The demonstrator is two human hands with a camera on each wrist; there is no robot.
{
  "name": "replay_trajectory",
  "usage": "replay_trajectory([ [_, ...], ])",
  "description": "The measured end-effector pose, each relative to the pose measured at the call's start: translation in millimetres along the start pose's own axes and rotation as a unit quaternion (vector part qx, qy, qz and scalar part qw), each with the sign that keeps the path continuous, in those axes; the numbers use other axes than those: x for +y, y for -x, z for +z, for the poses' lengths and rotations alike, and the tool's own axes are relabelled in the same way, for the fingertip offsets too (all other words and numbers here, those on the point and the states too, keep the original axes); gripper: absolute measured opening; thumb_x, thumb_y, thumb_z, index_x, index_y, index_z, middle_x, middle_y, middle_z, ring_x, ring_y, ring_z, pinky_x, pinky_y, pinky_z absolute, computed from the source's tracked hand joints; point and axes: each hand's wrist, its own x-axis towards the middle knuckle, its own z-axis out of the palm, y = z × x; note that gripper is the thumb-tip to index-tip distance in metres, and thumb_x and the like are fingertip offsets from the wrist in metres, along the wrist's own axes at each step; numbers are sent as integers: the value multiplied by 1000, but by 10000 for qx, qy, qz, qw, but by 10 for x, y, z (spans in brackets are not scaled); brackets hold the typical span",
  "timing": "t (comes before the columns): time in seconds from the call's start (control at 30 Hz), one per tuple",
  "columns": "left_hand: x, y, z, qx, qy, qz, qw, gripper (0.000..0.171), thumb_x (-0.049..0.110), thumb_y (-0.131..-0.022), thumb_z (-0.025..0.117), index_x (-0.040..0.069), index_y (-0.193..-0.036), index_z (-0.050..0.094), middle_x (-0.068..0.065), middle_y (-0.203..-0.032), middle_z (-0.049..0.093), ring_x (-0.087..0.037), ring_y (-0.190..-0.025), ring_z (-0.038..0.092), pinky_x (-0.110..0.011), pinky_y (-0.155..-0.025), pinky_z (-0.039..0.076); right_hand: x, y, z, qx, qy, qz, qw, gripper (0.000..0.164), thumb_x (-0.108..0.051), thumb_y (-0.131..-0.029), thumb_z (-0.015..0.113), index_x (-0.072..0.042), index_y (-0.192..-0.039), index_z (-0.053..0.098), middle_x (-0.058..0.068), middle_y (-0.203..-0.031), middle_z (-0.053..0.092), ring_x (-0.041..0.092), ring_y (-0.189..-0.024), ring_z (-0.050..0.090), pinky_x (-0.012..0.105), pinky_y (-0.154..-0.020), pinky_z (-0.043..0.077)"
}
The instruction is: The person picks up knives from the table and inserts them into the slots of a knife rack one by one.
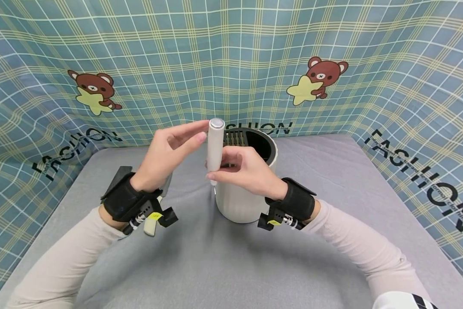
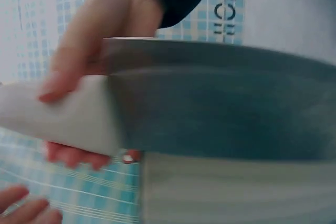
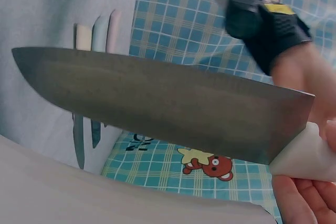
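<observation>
A large kitchen knife (image 3: 163, 103) with a white handle (image 1: 216, 143) is held upright, handle on top and blade downward. My right hand (image 1: 250, 169) pinches the lower part of the handle, close to the blade. My left hand (image 1: 173, 150) is beside the upper handle with its fingers extended; in the left wrist view its fingertips (image 2: 29, 208) appear apart from the handle. Just right of the knife stands a white round knife holder (image 1: 243, 201) with a black rim and a slotted insert. In the head view the blade is almost hidden edge-on.
Several knives lie left on the grey cloth, partly hidden by my left arm; the right wrist view shows cream (image 3: 83, 38), pale blue (image 3: 99, 32) and pink (image 3: 113, 32) handles. A checked curtain (image 1: 200, 64) surrounds the table (image 1: 331, 171).
</observation>
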Motion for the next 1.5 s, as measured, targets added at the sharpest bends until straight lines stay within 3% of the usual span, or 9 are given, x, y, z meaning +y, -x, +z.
replay_trajectory([
  [0.13,-248,-47,24,248,294,-517,9979,49,24,-100,56,5,-144,46,-10,-146,47,-18,-133,46,-29,-114,40,-23,8,-36,-1,9,-132,9999,22,4,-85,70,6,-107,66,14,-99,69,21,-91,69,36,-82,61],
  [0.3,-497,-89,54,298,643,-1168,9906,52,24,-100,55,5,-147,41,-10,-150,43,-19,-138,42,-31,-116,38,-45,28,-98,107,48,-177,9998,24,1,-86,70,5,-110,66,20,-106,68,22,-94,68,36,-83,61],
  [0.53,-633,-119,134,246,1112,-1740,9781,55,22,-100,55,3,-149,37,-10,-154,36,-18,-141,36,-27,-117,37,-69,78,-206,330,-334,195,9987,31,0,-88,67,6,-118,62,19,-109,68,19,-98,68,40,-88,61],
  [0.67,-652,-126,166,256,1261,-1867,9739,54,19,-100,55,2,-148,38,-10,-154,36,-19,-141,37,-28,-117,38,-71,115,-265,461,-700,284,9961,32,1,-89,66,7,-121,59,12,-109,69,17,-102,67,42,-90,60],
  [0.8,-659,-124,182,243,1306,-1941,9719,53,16,-101,54,2,-149,36,-12,-155,35,-22,-140,38,-30,-117,38,-47,147,-325,644,-993,74,9930,34,-1,-90,67,7,-122,58,5,-109,69,19,-105,66,42,-95,57],
  [1.0,-665,-124,204,241,1456,-1995,9687,53,13,-101,53,1,-149,35,-12,-155,35,-22,-140,39,-28,-116,39,14,187,-425,988,-1404,-245,9849,31,-1,-90,67,-1,-121,61,4,-112,68,19,-108,65,41,-103,52],
  [1.2,-658,-107,208,171,1535,-1981,9679,54,14,-101,53,2,-150,33,-9,-157,31,-20,-140,38,-26,-116,38,31,237,-514,1210,-2144,-392,9684,25,7,-92,59,-2,-115,62,8,-109,69,21,-108,65,38,-100,55],
  [1.5,-668,-111,213,195,1503,-1981,9684,54,16,-101,54,4,-150,34,-8,-156,32,-18,-140,39,-23,-114,39,78,309,-683,1502,-2902,-742,9422,22,5,-94,58,0,-114,64,11,-109,68,22,-107,65,31,-98,56],
])
